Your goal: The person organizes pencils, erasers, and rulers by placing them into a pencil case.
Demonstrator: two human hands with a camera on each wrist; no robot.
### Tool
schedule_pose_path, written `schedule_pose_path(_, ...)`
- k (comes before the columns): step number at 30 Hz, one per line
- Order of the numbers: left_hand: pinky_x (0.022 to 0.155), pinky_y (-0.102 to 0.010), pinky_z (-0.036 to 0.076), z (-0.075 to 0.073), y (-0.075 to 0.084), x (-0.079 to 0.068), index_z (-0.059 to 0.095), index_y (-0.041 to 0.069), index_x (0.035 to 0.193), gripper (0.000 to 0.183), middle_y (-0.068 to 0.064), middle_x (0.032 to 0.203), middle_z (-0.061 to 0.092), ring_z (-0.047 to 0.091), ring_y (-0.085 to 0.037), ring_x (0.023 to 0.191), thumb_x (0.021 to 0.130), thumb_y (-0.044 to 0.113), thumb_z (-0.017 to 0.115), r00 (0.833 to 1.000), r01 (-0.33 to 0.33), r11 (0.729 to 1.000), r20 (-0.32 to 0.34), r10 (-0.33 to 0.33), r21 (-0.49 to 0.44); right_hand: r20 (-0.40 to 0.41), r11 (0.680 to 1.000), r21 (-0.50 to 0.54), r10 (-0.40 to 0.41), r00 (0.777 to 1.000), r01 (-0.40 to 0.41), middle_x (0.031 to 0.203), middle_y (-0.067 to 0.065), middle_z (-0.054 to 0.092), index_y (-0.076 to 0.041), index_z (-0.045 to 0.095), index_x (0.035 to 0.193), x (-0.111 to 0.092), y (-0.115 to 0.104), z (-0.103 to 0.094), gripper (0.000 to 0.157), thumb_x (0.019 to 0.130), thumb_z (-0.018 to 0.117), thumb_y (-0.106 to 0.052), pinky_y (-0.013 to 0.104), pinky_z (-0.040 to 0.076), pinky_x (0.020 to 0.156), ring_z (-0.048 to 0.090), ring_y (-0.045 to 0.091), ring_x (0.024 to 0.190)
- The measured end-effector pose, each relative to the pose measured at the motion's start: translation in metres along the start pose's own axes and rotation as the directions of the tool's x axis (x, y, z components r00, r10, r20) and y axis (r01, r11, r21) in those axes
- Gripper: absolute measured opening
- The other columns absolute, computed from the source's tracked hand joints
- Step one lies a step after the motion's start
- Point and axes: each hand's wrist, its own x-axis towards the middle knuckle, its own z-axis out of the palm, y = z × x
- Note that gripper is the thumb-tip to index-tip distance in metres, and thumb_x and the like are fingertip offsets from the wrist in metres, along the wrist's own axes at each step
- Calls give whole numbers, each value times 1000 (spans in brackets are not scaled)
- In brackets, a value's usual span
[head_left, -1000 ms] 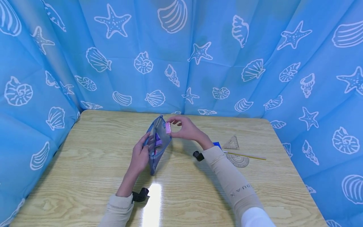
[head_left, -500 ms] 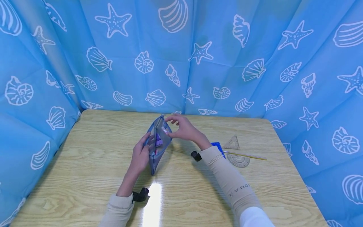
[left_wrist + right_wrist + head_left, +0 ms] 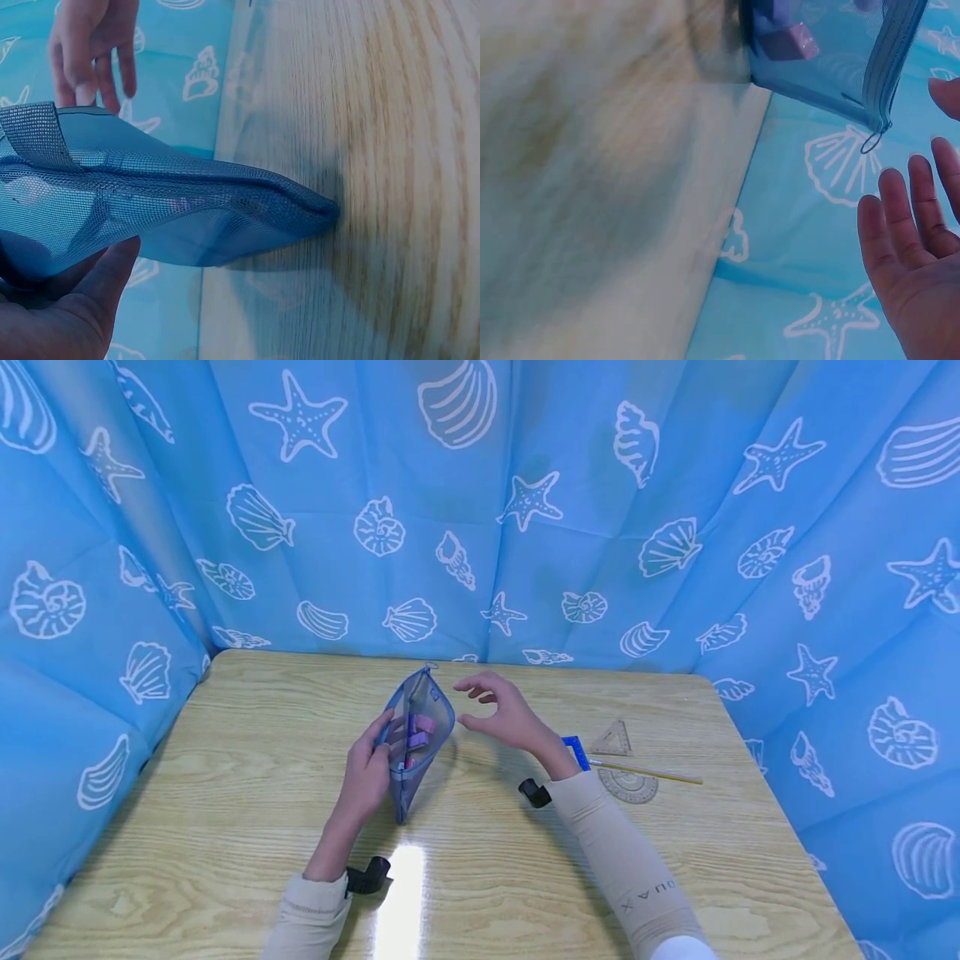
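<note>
My left hand (image 3: pixel 367 772) grips a blue mesh zip pencil case (image 3: pixel 438 722) by its left side, its mouth spread. In the left wrist view the left thumb (image 3: pixel 105 289) presses the mesh (image 3: pixel 150 187). Inside the case lie a pink block (image 3: pixel 425 723), like an eraser, and a purple piece (image 3: pixel 417 741). Through the mesh in the right wrist view, the pink block (image 3: pixel 791 43) sits low in the case. My right hand (image 3: pixel 502 714) hovers just right of the case's mouth, fingers spread and holding nothing.
To the right on the wooden table (image 3: pixel 262 760) lie a blue set square (image 3: pixel 577 750), a clear triangle (image 3: pixel 617 740), a clear protractor (image 3: pixel 630 785) and a yellow pencil (image 3: pixel 652 771). A blue shell-print curtain (image 3: pixel 330 577) hangs behind the table.
My right hand held the pink block at the mouth, lowered it in and let go, then drew back to the right. The block now lies inside; the left hand keeps its grip.
</note>
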Motion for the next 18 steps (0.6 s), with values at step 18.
schedule_pose_path(18,118,-51,40,2,2,-1,29,-2,158,57,-23,154,46,48,-43,138,100,-2,25,1000,29,1000,1,-29,-5,-57,985,112,142,988,-135,130,26,61,4,62,129,-66,16,-13,38,92,69,3,62,47,106,55,47,120)
